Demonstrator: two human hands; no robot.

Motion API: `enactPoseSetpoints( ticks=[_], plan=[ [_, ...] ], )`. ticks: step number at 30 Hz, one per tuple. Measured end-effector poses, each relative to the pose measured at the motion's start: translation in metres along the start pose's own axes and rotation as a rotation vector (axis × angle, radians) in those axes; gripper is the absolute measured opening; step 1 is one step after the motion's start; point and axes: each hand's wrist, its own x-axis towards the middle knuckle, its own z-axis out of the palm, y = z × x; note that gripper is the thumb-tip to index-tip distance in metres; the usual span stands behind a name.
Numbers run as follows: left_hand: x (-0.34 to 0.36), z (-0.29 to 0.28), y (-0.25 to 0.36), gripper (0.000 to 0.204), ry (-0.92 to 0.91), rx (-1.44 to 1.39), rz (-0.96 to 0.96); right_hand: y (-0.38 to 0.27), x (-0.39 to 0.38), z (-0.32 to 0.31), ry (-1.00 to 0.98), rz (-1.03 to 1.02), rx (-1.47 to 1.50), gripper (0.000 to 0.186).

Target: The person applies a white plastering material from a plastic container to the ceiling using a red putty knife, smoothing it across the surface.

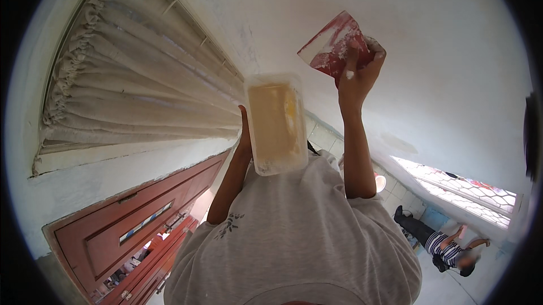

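My left hand (245, 129) grips the side of a translucent rectangular plastic tub (270, 125) with a flat beige bottom or contents and a yellowish patch along one side; most of its fingers are hidden behind the tub. My right hand (359, 73) is raised to the right of the tub, fingers wrapped round a red flat scraper (334, 50) smeared with white paste, with more white paste on the fingers. The scraper is in front of the white wall (430, 50); I cannot tell whether it touches it.
A curtained window (136, 84) is at left, above an open reddish wooden door (96, 243). A tiled strip (390, 186) runs along the wall's foot. At lower right, another person (441, 245) in a striped shirt works near a barred window (458, 186).
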Motion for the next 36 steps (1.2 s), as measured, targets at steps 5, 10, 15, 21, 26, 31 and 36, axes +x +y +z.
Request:
enactPoseSetpoints(
  ticks=[5,10,15,21,26,31,36],
  plan=[
    [0.009,0.0,0.006,0.088,0.041,-0.1,-0.001,-0.005,-0.016,-0.021,-0.151,0.222,0.193,0.046],
    [0.015,0.003,0.013,0.088,0.014,-0.095,-0.005,-0.009,-0.029,-0.037,-0.418,0.298,0.54,0.031],
    [0.03,-0.007,0.008,0.086,-0.125,-0.142,-0.003,0.0,-0.03,-0.044,-0.686,-0.021,0.666,0.028],
    [0.028,0.004,0.01,0.084,-0.059,-0.031,0.036,0.011,-0.023,-0.055,-0.691,-0.025,0.636,0.022],
    [0.028,0.011,0.015,0.086,-0.072,-0.039,-0.027,0.034,-0.03,-0.066,-0.691,0.079,0.702,0.017],
    [0.03,0.009,0.015,0.088,-0.116,-0.135,-0.079,0.03,-0.034,-0.076,-0.7,0.343,0.57,0.02],
    [0.032,0.007,0.015,0.09,-0.148,-0.132,-0.088,0.019,-0.028,-0.071,-0.691,0.407,0.76,0.034]
  ],
)
